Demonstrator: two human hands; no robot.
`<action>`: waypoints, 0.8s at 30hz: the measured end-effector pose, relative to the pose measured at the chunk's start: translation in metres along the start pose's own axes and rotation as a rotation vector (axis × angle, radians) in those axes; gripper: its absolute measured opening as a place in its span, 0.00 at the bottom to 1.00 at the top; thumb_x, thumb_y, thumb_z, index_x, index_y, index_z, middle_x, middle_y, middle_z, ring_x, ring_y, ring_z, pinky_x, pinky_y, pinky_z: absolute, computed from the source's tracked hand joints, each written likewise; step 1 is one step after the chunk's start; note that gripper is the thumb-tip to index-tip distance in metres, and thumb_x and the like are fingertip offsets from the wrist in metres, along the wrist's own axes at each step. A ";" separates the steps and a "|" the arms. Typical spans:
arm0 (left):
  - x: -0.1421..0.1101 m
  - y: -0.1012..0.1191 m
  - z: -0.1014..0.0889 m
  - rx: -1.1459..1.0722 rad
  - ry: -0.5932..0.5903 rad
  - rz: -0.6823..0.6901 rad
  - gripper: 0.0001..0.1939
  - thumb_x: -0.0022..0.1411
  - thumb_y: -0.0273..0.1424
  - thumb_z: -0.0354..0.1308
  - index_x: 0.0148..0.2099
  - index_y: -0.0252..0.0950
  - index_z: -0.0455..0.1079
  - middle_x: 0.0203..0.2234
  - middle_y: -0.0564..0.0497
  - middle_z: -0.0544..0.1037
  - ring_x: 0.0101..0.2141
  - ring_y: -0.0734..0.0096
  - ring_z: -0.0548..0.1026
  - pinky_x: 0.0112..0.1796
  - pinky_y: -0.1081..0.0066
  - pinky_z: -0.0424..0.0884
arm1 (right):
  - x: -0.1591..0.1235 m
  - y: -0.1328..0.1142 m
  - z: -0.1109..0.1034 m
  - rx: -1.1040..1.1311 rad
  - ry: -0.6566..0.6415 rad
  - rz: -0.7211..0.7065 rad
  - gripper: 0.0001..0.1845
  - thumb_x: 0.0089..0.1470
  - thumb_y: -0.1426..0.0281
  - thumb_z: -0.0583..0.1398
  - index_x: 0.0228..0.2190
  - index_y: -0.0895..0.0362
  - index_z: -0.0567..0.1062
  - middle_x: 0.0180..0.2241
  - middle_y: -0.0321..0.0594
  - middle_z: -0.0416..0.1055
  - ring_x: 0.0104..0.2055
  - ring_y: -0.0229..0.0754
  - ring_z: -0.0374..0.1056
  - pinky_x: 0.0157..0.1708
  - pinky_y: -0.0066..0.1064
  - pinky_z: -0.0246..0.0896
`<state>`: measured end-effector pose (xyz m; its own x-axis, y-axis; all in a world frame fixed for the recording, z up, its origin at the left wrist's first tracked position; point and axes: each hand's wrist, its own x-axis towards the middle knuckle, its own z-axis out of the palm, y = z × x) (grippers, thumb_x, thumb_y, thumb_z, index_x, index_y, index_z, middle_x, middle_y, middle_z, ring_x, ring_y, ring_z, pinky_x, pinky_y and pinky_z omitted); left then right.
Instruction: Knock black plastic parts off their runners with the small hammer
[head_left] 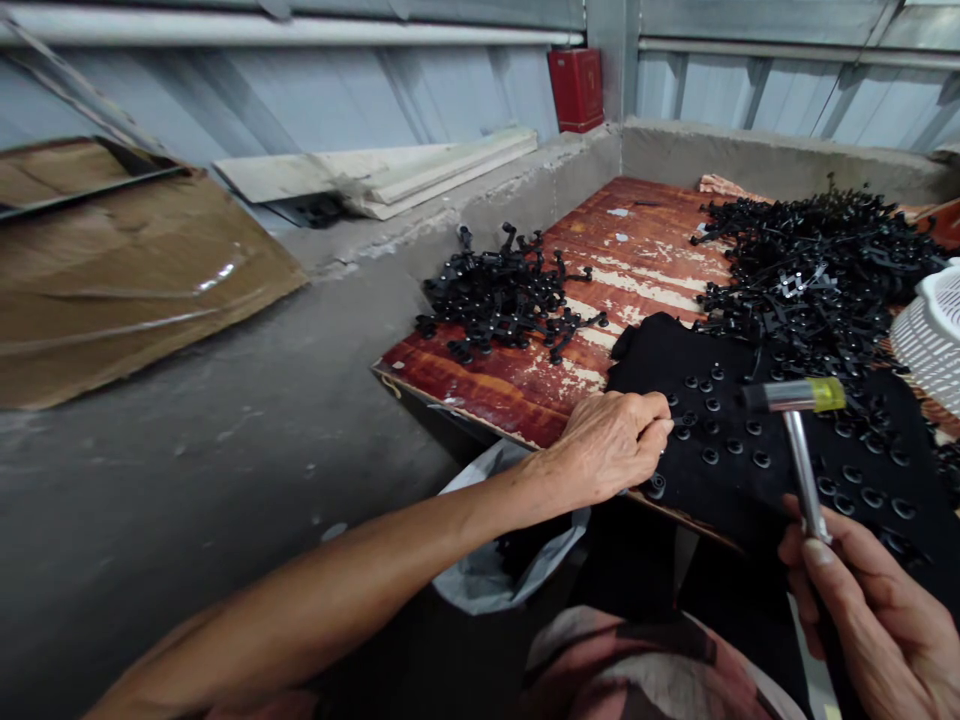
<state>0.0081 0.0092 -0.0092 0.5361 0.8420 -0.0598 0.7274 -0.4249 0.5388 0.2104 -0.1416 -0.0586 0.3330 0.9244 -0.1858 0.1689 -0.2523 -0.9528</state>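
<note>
In my right hand (862,590) is a small mallet (801,450), gripped by its handle and held upright. Its head has a black end and a translucent yellow end. My left hand (622,440) reaches to the left edge of a black cloth (739,490), thumb and fingers pinched together. What lies between those fingertips is hidden. Small round black parts (710,456) with ring-like tops lie spread over the cloth, several of them right beside my left fingertips. One black part (656,486) sits at the table's near edge, just below that hand.
A worn red-brown wooden table (510,390) carries a smaller pile of black jointed parts (499,290) and a larger heap (817,260) at right. A white basket (930,330) stands at the right edge. Below the table hangs a pale bag (480,580). Cardboard (135,270) lies left.
</note>
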 end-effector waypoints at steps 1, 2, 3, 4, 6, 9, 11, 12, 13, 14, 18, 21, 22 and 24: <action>0.000 -0.001 0.001 0.018 0.008 0.006 0.13 0.63 0.30 0.46 0.32 0.36 0.71 0.18 0.55 0.69 0.21 0.75 0.65 0.27 0.73 0.57 | -0.002 -0.004 0.001 -0.063 0.005 -0.058 0.22 0.60 0.56 0.58 0.54 0.48 0.69 0.34 0.38 0.71 0.25 0.39 0.62 0.18 0.24 0.59; 0.000 -0.001 0.003 0.042 0.020 0.013 0.13 0.63 0.30 0.46 0.32 0.36 0.71 0.19 0.54 0.71 0.22 0.74 0.67 0.28 0.73 0.58 | -0.003 -0.008 0.002 -0.137 0.012 -0.131 0.22 0.62 0.58 0.57 0.56 0.46 0.66 0.35 0.38 0.71 0.26 0.39 0.63 0.19 0.25 0.60; 0.001 -0.002 0.005 0.070 0.032 0.021 0.13 0.63 0.30 0.46 0.33 0.36 0.72 0.21 0.53 0.73 0.23 0.73 0.69 0.30 0.72 0.60 | -0.004 -0.012 0.003 -0.217 0.015 -0.216 0.23 0.63 0.60 0.55 0.58 0.45 0.64 0.37 0.39 0.71 0.27 0.40 0.64 0.21 0.26 0.61; 0.001 -0.003 0.007 0.099 0.045 0.028 0.13 0.63 0.30 0.46 0.34 0.36 0.72 0.23 0.51 0.75 0.25 0.71 0.71 0.31 0.71 0.61 | -0.004 -0.014 0.003 -0.298 0.020 -0.309 0.23 0.64 0.62 0.55 0.60 0.44 0.63 0.39 0.40 0.71 0.29 0.41 0.65 0.25 0.28 0.64; 0.001 -0.004 0.010 0.146 0.069 0.042 0.14 0.64 0.30 0.46 0.36 0.35 0.73 0.26 0.48 0.78 0.28 0.67 0.74 0.35 0.68 0.64 | -0.002 -0.015 0.001 -0.445 0.051 -0.506 0.26 0.65 0.67 0.53 0.62 0.43 0.60 0.44 0.41 0.70 0.35 0.43 0.69 0.36 0.32 0.67; 0.001 -0.005 0.014 0.188 0.090 0.042 0.14 0.64 0.31 0.46 0.37 0.35 0.73 0.28 0.45 0.79 0.30 0.64 0.76 0.36 0.66 0.66 | 0.006 -0.010 -0.004 -0.632 -0.017 -0.724 0.31 0.64 0.74 0.51 0.65 0.43 0.53 0.54 0.42 0.65 0.48 0.47 0.68 0.36 0.30 0.69; 0.000 -0.005 0.015 0.208 0.092 0.038 0.15 0.64 0.31 0.45 0.37 0.35 0.73 0.27 0.45 0.79 0.29 0.63 0.77 0.34 0.66 0.67 | 0.011 -0.009 -0.007 -0.709 -0.134 -0.763 0.32 0.64 0.76 0.50 0.66 0.47 0.50 0.57 0.44 0.62 0.50 0.47 0.68 0.25 0.24 0.68; 0.000 -0.005 0.015 0.216 0.094 0.038 0.15 0.64 0.32 0.45 0.37 0.35 0.73 0.26 0.45 0.79 0.29 0.63 0.77 0.34 0.66 0.67 | 0.012 -0.010 -0.008 -0.720 -0.159 -0.764 0.32 0.64 0.77 0.49 0.66 0.48 0.50 0.57 0.45 0.61 0.49 0.46 0.69 0.24 0.24 0.68; -0.001 -0.005 0.015 0.223 0.098 0.038 0.16 0.64 0.32 0.44 0.37 0.35 0.73 0.26 0.45 0.79 0.29 0.62 0.77 0.33 0.66 0.67 | 0.012 -0.013 -0.009 -0.710 -0.161 -0.777 0.32 0.64 0.77 0.50 0.66 0.49 0.51 0.57 0.45 0.61 0.47 0.45 0.69 0.27 0.24 0.69; -0.001 -0.005 0.016 0.227 0.104 0.040 0.16 0.64 0.32 0.44 0.37 0.35 0.73 0.27 0.44 0.79 0.29 0.62 0.77 0.33 0.67 0.67 | 0.011 -0.016 -0.009 -0.692 -0.124 -0.806 0.32 0.63 0.78 0.50 0.65 0.48 0.51 0.58 0.44 0.61 0.47 0.45 0.69 0.32 0.26 0.70; -0.004 -0.003 0.019 0.247 0.133 0.041 0.16 0.64 0.33 0.43 0.37 0.35 0.72 0.27 0.43 0.79 0.30 0.59 0.78 0.30 0.67 0.67 | 0.004 -0.025 -0.008 -0.693 0.058 -0.861 0.36 0.61 0.81 0.52 0.65 0.46 0.53 0.53 0.42 0.65 0.45 0.44 0.70 0.37 0.27 0.69; -0.005 -0.002 0.022 0.268 0.157 0.054 0.15 0.64 0.32 0.43 0.36 0.35 0.71 0.26 0.44 0.79 0.29 0.60 0.78 0.29 0.68 0.67 | 0.006 -0.019 -0.010 -0.828 -0.038 -0.855 0.35 0.61 0.81 0.51 0.66 0.50 0.50 0.48 0.47 0.69 0.41 0.45 0.73 0.23 0.23 0.67; -0.006 -0.002 0.023 0.277 0.169 0.055 0.15 0.63 0.32 0.44 0.36 0.35 0.71 0.25 0.45 0.79 0.29 0.61 0.78 0.29 0.69 0.67 | 0.008 -0.016 -0.011 -0.863 -0.091 -0.864 0.34 0.62 0.80 0.50 0.66 0.52 0.50 0.49 0.48 0.69 0.42 0.45 0.73 0.19 0.22 0.66; -0.006 -0.002 0.025 0.295 0.188 0.044 0.14 0.63 0.32 0.44 0.35 0.35 0.70 0.25 0.46 0.78 0.29 0.61 0.78 0.28 0.69 0.68 | 0.010 -0.012 -0.013 -0.848 -0.135 -0.897 0.31 0.63 0.78 0.49 0.65 0.55 0.52 0.51 0.51 0.68 0.44 0.46 0.73 0.20 0.22 0.67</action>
<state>0.0141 -0.0034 -0.0303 0.5010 0.8558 0.1286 0.8129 -0.5163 0.2695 0.2233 -0.1325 -0.0457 -0.2996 0.8752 0.3799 0.8506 0.4254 -0.3092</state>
